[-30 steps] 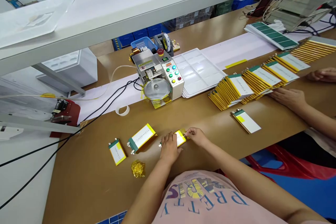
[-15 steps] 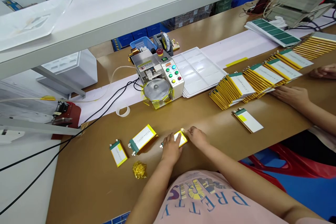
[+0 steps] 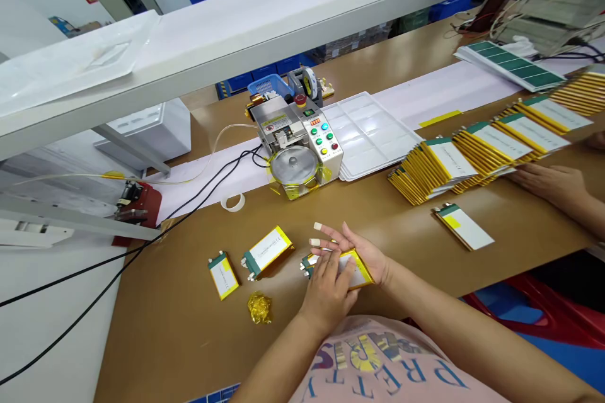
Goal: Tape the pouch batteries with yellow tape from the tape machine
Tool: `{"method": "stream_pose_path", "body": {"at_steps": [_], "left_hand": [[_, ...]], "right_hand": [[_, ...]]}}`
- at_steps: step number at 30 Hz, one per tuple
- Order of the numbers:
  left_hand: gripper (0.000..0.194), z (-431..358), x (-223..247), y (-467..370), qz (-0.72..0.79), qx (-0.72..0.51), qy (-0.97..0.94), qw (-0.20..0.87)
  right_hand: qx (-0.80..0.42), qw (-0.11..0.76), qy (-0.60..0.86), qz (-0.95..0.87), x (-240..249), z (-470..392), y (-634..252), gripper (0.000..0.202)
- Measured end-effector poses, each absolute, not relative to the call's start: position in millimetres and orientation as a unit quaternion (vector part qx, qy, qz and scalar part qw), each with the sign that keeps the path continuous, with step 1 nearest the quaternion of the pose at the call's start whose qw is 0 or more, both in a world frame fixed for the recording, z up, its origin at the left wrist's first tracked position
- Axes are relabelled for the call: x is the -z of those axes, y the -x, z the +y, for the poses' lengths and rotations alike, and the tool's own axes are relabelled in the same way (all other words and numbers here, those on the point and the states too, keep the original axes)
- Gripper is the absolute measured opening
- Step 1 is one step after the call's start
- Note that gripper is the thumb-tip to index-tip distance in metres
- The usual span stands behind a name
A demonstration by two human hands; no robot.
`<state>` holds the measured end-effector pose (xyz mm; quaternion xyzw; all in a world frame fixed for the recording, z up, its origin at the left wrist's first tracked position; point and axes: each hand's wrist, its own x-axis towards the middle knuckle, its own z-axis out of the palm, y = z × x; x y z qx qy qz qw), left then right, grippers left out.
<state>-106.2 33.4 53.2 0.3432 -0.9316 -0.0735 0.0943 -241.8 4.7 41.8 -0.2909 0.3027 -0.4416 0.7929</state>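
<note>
A flat pouch battery cell (image 3: 362,272) with a white face and yellow tape edging is held between my two hands above the table. My left hand (image 3: 328,286) lies over its face, fingers and thumb pressing on it. Behind and under its far edge is my right hand (image 3: 366,250), palm turned up, with pale covers on two stretched fingertips. Green-ended metal tabs (image 3: 306,266) show left of my fingers; whether they belong to this cell or another beneath is hidden. To the left lie a stack of cells (image 3: 268,252), a smaller cell (image 3: 224,275) and crumpled yellow tape (image 3: 259,307).
A tape-dispensing machine (image 3: 297,145) stands behind, with white trays (image 3: 371,132) beside it. Fanned rows of cells (image 3: 432,167) and a single cell (image 3: 463,227) lie to the right, near another person's hand (image 3: 551,184). A tape ring (image 3: 233,203) and black cables lie left. A shelf (image 3: 227,31) crosses above.
The battery cell has been lifted and tilted off the table. My right hand has turned from pinching at its corner to palm up behind it. The view has shifted slightly.
</note>
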Motion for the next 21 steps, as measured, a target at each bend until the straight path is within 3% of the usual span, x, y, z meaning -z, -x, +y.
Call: {"method": "stream_pose_path", "body": {"at_steps": [2,6,10,15,21], "left_hand": [[0.045,28,-64,97,-0.927,0.078,-0.354,0.097],[0.052,-4,-79,63,-0.864,0.065,-0.490,0.100],[0.052,-41,-84,30,-0.805,0.058,-0.587,0.065],[0.048,-54,-94,19,-0.807,0.084,-0.583,0.042],[0.049,-52,-101,20,-0.798,0.090,-0.596,-0.002]], "right_hand": [[0.467,0.780,0.256,0.330,-45,3,238,0.056],[0.522,0.638,0.212,0.525,-33,-18,245,0.041],[0.556,0.541,0.241,0.583,-30,-51,265,0.039],[0.582,0.488,0.319,0.567,-50,-95,275,0.049],[0.548,0.447,0.387,0.592,-66,-121,262,0.029]]}}
